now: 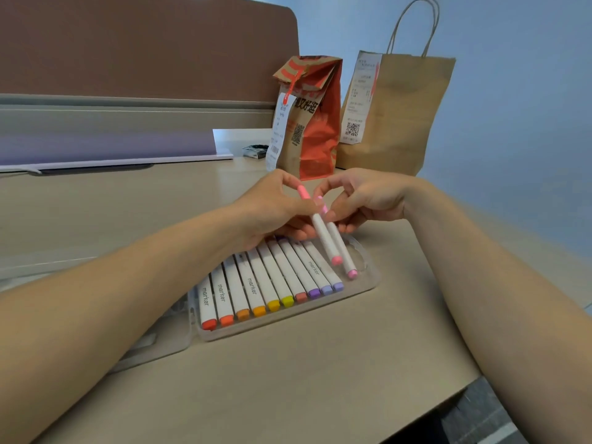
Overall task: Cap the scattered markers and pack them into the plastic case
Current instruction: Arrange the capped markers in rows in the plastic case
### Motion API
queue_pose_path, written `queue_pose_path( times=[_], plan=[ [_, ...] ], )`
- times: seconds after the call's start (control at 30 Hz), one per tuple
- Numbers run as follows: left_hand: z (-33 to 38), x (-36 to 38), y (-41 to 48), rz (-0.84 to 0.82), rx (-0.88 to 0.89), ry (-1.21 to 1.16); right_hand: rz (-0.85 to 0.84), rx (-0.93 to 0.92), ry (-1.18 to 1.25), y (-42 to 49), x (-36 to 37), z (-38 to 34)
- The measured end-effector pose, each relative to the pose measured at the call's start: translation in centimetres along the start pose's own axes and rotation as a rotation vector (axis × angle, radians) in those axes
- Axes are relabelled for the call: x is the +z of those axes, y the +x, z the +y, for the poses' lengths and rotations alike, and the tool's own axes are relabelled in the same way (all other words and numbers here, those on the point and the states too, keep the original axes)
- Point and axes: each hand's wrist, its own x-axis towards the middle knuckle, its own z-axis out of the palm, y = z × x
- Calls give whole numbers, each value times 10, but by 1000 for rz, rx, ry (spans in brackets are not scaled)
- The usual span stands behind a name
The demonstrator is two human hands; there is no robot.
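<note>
Just above the far end of the clear plastic case (290, 319), the left hand (272, 209) grips a coral-capped marker (323, 234) and the right hand (365, 200) pinches a pink-capped marker (342, 250), the two almost touching. A row of capped markers (256, 283) fills the case on the counter (288, 386). Behind stand an orange paper bag (315, 136) and a brown paper bag (400, 123).

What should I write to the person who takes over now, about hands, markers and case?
Left hand holds the coral marker; right hand holds the pink marker, both over the case.
Done: ten markers lie in a row in the case.
To do: lay these two in the free right end, then shut the lid.
</note>
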Motion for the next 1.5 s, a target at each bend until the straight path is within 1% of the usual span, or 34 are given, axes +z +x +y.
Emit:
queue_pose_path(
  times=[0.1,0.23,0.37,0.47,0.6,0.67,0.8,0.87,1.07,1.5],
  plan=[
    [-4,3,-1,-17,1,151,-6,9,-3,-2,0,-1],
    [-7,3,3,60,99,400,-9,13,0,-2,0,-1],
    [-5,4,1,70,150,545,-19,8,-37,1,0,3],
    [-5,4,-1,53,163,656,-17,4,-80,3,0,4],
    [-5,-1,2,74,176,807,2,13,-133,6,1,6],
    [-6,-4,5,69,149,823,10,21,-180,7,2,6],
    [-8,-6,7,-7,7,818,32,34,-266,7,2,6],
    [-9,-5,7,-27,-26,833,29,56,-285,6,-1,7],
    [-8,-3,8,-26,-66,815,-31,107,-321,8,-2,10],
    [-8,-1,8,-22,-72,824,-13,158,-400,8,1,9]
  ],
)
